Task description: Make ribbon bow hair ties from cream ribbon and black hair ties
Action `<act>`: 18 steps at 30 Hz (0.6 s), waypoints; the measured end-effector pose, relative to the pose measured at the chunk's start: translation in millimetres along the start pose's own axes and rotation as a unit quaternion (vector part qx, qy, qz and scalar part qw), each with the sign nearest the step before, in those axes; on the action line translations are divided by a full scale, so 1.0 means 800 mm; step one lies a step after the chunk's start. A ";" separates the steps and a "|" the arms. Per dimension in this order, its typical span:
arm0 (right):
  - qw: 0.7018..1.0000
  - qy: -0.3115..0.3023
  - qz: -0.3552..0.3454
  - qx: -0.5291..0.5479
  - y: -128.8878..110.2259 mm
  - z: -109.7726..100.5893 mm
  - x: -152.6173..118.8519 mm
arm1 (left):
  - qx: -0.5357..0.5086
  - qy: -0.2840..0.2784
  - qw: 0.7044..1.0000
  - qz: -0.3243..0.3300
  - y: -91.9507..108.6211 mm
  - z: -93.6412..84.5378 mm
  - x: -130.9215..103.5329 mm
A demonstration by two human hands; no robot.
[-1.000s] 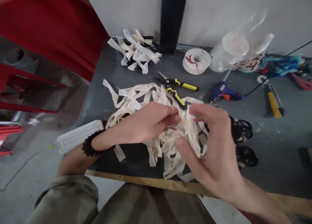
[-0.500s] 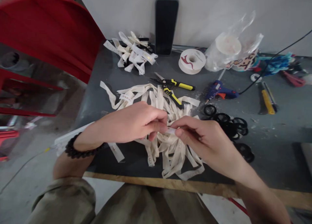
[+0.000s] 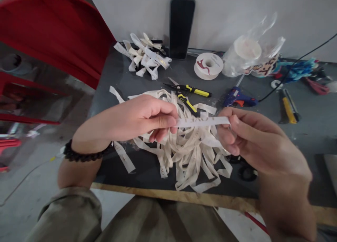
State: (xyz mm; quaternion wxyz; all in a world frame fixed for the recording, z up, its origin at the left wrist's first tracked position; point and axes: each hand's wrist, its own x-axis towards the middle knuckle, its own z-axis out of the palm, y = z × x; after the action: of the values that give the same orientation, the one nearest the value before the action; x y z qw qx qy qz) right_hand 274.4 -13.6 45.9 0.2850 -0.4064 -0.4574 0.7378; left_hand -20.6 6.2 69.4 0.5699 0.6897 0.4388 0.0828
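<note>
Head view: narrow white printed fabric ribbon (image 3: 201,122) stretched straight between my hands, long axis left to right. My left hand (image 3: 142,116) pinches it at left, my right hand (image 3: 263,140) at right; neither nearer. Tangled cream fabric ribbons (image 3: 191,149) beneath; black-and-yellow metal-bladed snips (image 3: 196,91) on far side.

Head camera (quite near) looks forward, down onto the table (image 3: 316,107)

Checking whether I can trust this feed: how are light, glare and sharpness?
Throughout the head view: light is dim and soft; pale highlights catch the clear plastic wrap; print on the held white ribbon is too soft to read; the floor area beside the red chair is shadowy and smeared.
</note>
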 end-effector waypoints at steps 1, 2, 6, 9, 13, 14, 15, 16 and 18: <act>1.000 -0.006 0.010 0.029 -0.002 0.003 -0.002 | 0.003 0.007 1.000 0.005 -0.001 -0.001 0.000; 0.998 -0.013 0.023 0.048 -0.005 0.006 -0.005 | 0.011 0.011 1.000 0.009 -0.001 -0.002 0.000; 0.997 -0.029 0.057 0.050 -0.014 0.011 -0.016 | 0.055 -0.005 0.998 0.016 0.000 -0.003 0.001; 0.996 0.008 -0.014 -0.092 -0.013 0.002 -0.013 | 0.049 0.018 0.998 0.033 0.001 -0.004 0.000; 0.955 -0.013 -0.054 -0.292 -0.012 -0.015 -0.004 | -0.082 0.059 0.988 0.113 -0.002 -0.002 -0.006; 0.957 -0.024 -0.055 -0.283 -0.013 -0.019 -0.003 | -0.130 0.071 0.979 0.139 -0.002 0.000 -0.008; 0.962 -0.029 -0.057 -0.265 -0.013 -0.023 -0.003 | -0.181 0.089 0.966 0.160 -0.002 0.002 -0.009; 0.965 -0.031 -0.058 -0.252 -0.014 -0.027 -0.003 | -0.231 0.104 0.952 0.174 0.000 0.003 -0.009; 0.968 0.009 -0.070 -0.242 -0.014 -0.033 -0.003 | -0.368 0.192 0.886 0.208 0.003 0.005 -0.006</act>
State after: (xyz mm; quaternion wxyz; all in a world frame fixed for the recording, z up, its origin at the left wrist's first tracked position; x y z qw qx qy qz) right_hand 299.0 1.4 50.2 0.2334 -0.4370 -0.6471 0.5796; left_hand -19.5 0.2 71.7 0.6570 0.4770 0.3240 0.4857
